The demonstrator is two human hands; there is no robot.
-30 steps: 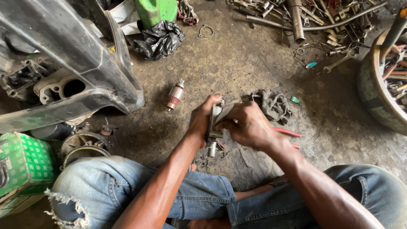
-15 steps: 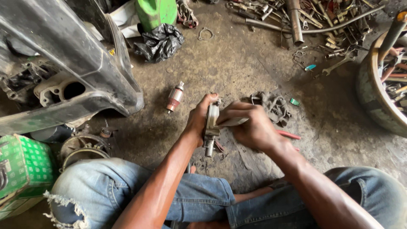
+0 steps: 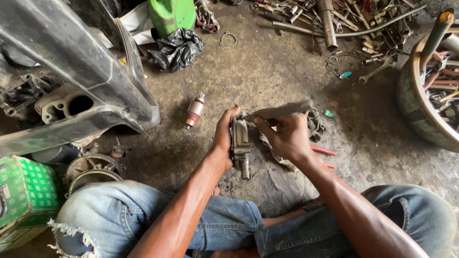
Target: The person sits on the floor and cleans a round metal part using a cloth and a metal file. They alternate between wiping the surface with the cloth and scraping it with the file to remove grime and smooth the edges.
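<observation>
Head view: oily workshop floor [image 3: 267, 71], scattered tools. Left hand [image 3: 223, 138] is grasping a grey metal motor part [image 3: 240, 143] above the floor; right hand [image 3: 286, 137] is pinching a grey strip [image 3: 279, 111] touching its top. Armature [image 3: 194, 111] lying nearby.

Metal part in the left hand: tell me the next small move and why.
Probably draw the strip back down across the metal part. The right hand pinches the strip with its far end lifted away, while the left hand grips the part upright, so its face seems ready for another rubbing stroke.
</observation>
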